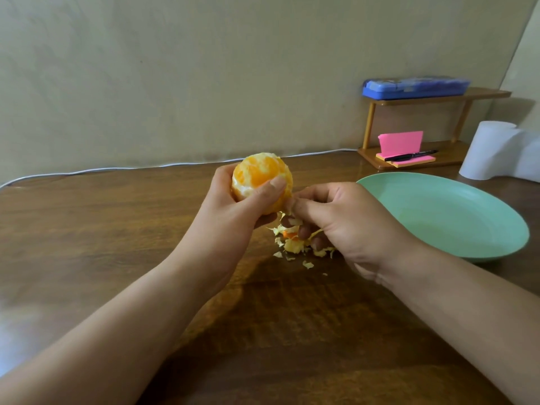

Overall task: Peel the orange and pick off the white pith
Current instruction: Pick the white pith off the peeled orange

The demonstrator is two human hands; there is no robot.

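Beige wall stood behind the brown wooden tabletop (117, 229), with a white cable along its far edge. At mid-table the left hand (233, 206) gripped the peeled orange (260, 173) above the surface, thumb laid across its front, patches of white pith left on it. The right hand (336, 217) pinched at the fruit's lower right side, apparently on a pith strand. Peel scraps (295, 244) lay heaped beneath both hands; the green plate (444, 217) sat just beside them, toward the right edge. Squeezing too hard could burst a segment, and a sharp tug might tear the membrane and spill juice.
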